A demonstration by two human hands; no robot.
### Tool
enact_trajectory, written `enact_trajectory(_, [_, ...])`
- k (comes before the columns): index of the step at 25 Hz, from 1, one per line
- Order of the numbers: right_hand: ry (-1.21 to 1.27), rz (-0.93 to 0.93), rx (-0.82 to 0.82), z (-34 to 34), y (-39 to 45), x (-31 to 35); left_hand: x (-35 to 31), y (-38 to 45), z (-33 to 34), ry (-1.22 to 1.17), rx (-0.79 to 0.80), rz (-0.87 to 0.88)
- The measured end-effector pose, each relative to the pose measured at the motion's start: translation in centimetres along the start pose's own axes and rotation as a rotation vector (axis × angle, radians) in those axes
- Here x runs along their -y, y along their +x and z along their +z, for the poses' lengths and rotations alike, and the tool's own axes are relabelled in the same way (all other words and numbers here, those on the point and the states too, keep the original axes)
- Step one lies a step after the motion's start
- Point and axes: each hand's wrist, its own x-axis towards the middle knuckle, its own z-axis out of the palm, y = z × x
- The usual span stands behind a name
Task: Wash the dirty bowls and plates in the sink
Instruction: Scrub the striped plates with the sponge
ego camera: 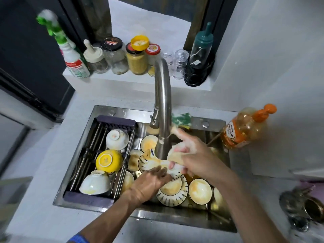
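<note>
In the steel sink (98, 113) lie several dirty plates and bowls with orange stains. My left hand (149, 183) grips the near rim of a patterned plate (149, 162) held under the faucet (163, 106). My right hand (191, 155) holds a soapy cloth (175, 155) against that plate's right side. Below it sit another patterned plate (173, 192) and a stained bowl (199, 191). More stained dishes (149, 142) lie behind the faucet spout.
A dark drain rack (105, 199) spans the sink's left half with a white bowl (116, 139), a yellow bowl (108, 161) and another white bowl (95, 183) upside down. An orange soap bottle (243, 128) stands right. Jars and bottles line the ledge (122, 79). A green sponge (181, 118) sits behind.
</note>
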Motion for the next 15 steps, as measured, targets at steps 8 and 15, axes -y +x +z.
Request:
enact_trajectory(8, [0.488,0.642,-0.398,5.4,3.0,-16.2,1.7,-1.6,3.1,0.184,0.076,0.102])
enact_trajectory(15, [0.588,0.63,-0.577,6.9,5.9,-16.9,8.1,0.3,-4.7,-0.491,-0.25,-0.462])
